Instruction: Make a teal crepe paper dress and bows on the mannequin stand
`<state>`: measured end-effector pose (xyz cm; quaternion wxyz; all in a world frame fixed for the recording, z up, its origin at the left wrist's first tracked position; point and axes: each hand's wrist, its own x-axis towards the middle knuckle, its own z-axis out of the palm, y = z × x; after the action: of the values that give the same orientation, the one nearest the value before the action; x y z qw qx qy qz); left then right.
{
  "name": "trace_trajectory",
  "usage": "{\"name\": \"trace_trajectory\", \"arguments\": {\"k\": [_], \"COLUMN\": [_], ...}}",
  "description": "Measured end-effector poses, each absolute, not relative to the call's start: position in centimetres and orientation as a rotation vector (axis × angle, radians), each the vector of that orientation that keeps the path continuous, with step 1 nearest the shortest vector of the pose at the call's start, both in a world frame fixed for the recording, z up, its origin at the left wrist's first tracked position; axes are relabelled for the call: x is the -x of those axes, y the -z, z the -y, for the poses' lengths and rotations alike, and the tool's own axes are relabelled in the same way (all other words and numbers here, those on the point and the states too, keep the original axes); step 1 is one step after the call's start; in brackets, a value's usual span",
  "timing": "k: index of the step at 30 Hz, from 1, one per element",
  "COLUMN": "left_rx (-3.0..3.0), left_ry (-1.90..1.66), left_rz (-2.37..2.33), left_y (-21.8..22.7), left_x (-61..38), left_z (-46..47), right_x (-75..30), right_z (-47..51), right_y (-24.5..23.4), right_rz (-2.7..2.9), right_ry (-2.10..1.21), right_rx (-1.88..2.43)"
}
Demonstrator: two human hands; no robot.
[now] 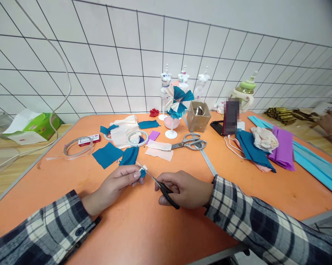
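My left hand [125, 178] pinches a small folded piece of teal and white crepe paper [142, 172] between thumb and fingers. In my right hand [184, 189] is a pair of small black-handled scissors [166, 191], fingers closed round the handles. The thin blades point up and left and lie at the edge of the pinched paper; whether they are apart I cannot tell. Just beyond my left hand lie a folded teal paper strip [129, 155] and a teal square [107, 154]. Large metal scissors [192, 142] rest on pale pink paper strips [159, 151] farther back.
At the back stand miniature dress forms [166, 79], one with a teal and cream paper skirt [178, 101], beside a cardboard box [198, 116]. Tape rolls [138, 138] lie left of centre. Rightward are a phone on a stand [231, 116], folded purple paper [284, 149] and a bottle [244, 92].
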<state>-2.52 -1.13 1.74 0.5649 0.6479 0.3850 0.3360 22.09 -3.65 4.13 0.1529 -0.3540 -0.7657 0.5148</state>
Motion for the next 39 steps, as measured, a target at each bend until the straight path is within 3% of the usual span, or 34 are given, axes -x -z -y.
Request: {"name": "trace_trajectory", "arguments": {"k": [39], "left_rx": [-1.551], "left_ry": [-0.775], "left_rz": [-0.817], "left_y": [-0.88], "left_x": [3.09], "left_z": [0.88], "right_x": [-22.08], "right_z": [3.57], "right_y": [-3.7], "right_rz": [2.194], "right_ry": [-1.46], "right_rx": [1.0]}}
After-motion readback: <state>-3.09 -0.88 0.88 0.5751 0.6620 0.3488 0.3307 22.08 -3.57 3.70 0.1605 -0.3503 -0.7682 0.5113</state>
